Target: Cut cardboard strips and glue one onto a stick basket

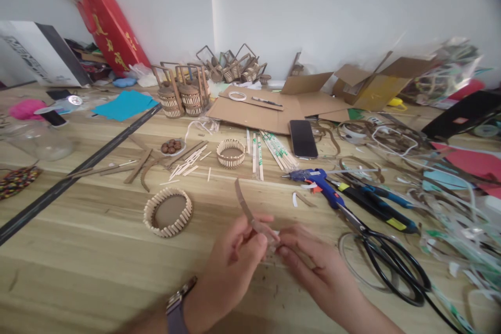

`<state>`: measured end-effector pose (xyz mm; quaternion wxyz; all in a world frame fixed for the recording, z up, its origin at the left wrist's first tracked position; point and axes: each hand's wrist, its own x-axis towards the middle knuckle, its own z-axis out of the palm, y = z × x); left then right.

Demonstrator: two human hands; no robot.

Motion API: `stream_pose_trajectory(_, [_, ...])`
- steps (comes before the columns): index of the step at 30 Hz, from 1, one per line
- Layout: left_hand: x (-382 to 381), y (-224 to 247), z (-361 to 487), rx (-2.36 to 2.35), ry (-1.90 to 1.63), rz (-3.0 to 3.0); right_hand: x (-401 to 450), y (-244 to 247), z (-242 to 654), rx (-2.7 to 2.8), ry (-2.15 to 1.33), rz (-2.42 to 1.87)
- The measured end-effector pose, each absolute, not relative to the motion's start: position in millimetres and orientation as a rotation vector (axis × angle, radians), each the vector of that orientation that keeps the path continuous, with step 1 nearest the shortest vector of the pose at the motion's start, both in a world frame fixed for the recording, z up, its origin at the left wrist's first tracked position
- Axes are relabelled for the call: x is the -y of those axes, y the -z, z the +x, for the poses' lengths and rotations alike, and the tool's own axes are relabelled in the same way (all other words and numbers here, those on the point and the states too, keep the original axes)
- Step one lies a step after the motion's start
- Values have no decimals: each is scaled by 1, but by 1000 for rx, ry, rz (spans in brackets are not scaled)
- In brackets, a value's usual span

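Head view. I noted a brown cardboard strip (243, 203) raised just above the wooden table (97, 271), between the two hands. The left hand (237, 255) pinched it between thumb and fingers, its far end rising free; presumably this grip steadied the strip for fine work at the near end. There the right hand (319, 269) had thumb and forefinger pressed together on a small whitish scrap (274, 244); blur hid whether scrap and strip were joined. The stick-walled round tray (148, 217) stood to the left, its inside facing up, likely set aside to leave elbow room. The blue glue gun (319, 176) and black-handled scissors (366, 230) lay on the right, probably for easy reach by that hand. Loose wooden sticks (190, 160) lay beyond the tray.
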<state>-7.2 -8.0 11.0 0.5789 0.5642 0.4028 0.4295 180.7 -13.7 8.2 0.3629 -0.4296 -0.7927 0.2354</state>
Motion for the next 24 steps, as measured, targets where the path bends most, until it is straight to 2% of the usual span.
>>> stream_pose_trajectory(10, [8, -8, -2, -1045, -1001, 1665, 18, -8, 179, 1954, -763, -1172])
stream_pose_trajectory(15, [7, -5, -4, -1173, -962, 1605, 18, -5, 180, 1901, -729, -1255])
stream_pose_trajectory(24, [6, -11, 2, -1133, -873, 1681, 20, -8, 177, 1930, -665, -1191])
